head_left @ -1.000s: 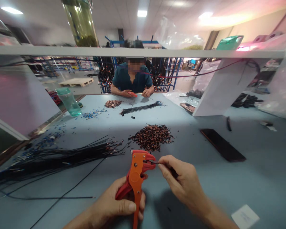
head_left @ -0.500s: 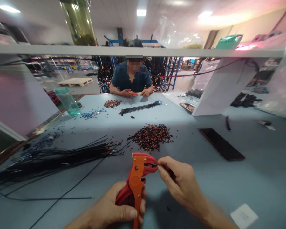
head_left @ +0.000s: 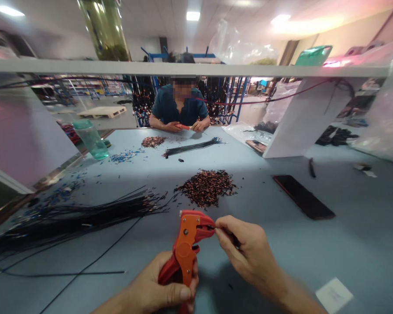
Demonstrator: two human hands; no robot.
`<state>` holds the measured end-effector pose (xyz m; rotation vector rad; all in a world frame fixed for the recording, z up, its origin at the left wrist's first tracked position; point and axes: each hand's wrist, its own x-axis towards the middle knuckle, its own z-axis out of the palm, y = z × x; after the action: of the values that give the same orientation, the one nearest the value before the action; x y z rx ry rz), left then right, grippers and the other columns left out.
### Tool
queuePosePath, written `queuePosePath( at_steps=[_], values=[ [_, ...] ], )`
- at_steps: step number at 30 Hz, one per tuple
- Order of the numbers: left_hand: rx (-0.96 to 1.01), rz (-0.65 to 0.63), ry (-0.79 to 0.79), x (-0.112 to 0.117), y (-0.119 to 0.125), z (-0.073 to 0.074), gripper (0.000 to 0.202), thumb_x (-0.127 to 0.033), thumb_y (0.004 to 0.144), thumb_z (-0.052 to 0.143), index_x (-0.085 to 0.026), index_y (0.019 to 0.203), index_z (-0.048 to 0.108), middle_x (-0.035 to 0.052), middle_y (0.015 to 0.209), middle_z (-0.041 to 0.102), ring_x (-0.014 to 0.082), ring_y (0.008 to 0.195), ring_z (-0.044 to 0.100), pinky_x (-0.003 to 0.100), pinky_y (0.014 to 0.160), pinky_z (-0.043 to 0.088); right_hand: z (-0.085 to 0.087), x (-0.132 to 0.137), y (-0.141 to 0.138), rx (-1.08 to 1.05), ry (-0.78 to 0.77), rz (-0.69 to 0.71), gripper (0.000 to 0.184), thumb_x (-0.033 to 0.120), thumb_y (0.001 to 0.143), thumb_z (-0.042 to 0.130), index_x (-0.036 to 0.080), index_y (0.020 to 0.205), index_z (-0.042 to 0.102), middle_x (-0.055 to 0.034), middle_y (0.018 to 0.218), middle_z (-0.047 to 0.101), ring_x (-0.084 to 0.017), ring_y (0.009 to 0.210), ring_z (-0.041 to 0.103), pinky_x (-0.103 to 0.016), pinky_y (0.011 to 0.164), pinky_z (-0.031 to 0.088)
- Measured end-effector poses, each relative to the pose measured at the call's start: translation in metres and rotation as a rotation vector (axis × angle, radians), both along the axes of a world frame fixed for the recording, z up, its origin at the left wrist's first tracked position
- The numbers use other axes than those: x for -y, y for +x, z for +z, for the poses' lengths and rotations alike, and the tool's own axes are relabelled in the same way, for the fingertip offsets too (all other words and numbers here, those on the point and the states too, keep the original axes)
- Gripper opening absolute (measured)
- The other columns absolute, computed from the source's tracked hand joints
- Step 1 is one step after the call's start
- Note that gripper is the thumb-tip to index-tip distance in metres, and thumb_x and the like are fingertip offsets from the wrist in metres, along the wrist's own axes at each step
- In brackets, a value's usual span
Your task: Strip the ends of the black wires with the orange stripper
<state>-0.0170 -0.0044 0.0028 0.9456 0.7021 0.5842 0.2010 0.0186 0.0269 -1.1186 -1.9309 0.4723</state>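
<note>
My left hand [head_left: 172, 285] is wrapped round the handles of a red and orange wire stripper [head_left: 185, 248], held upright with its jaws pointing right. At the jaw tips, my right hand [head_left: 245, 246] pinches a thin black wire [head_left: 212, 226], of which only a short dark bit shows between jaws and fingertips. The rest of this wire is hidden by the hand. Beyond the stripper lies a heap of short black and copper-coloured wire scraps [head_left: 208, 187]. To the left stretches a bundle of long black wires [head_left: 94, 220], their far right ends bared.
A dark phone [head_left: 304, 196] lies at right, with a white paper square [head_left: 334, 294] nearer me. Opposite, a co-worker [head_left: 180, 107] holds a red tool. A green bottle [head_left: 91, 139] stands at back left. A white shelf [head_left: 196, 69] crosses above the table on an upright panel [head_left: 291, 117].
The view has shifted slightly. Both hands and the wire stripper keep nearly the same pose, with the wire still at the jaws.
</note>
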Motion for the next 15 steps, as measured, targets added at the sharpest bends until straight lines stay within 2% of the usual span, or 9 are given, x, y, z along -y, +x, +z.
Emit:
queuePosePath(
  at_steps=[7,15],
  values=[
    [-0.031,0.005,0.016,0.0018,0.0033,0.0036,0.039,-0.04,0.067,0.078,-0.014,0.083,0.053,0.0001,0.066,0.054,0.0123,0.057,0.056,0.027,0.058,0.046,0.0015,0.0015,-0.0007,-0.01,0.025,0.005,0.017,0.016,0.089,0.046,0.018,0.076,0.055,0.0058,0.057,0.041,-0.009,0.047,0.038,-0.021,0.048,0.032],
    [-0.023,0.02,0.021,0.0042,0.0025,-0.0057,0.039,-0.04,0.067,0.077,-0.016,0.084,0.052,-0.0011,0.067,0.053,0.0102,0.053,0.053,0.025,0.054,0.045,0.001,0.001,-0.0006,-0.003,0.017,0.006,0.017,0.017,0.09,0.046,0.018,0.076,0.055,0.0062,0.056,0.04,-0.009,0.047,0.037,-0.021,0.048,0.031]
  ],
)
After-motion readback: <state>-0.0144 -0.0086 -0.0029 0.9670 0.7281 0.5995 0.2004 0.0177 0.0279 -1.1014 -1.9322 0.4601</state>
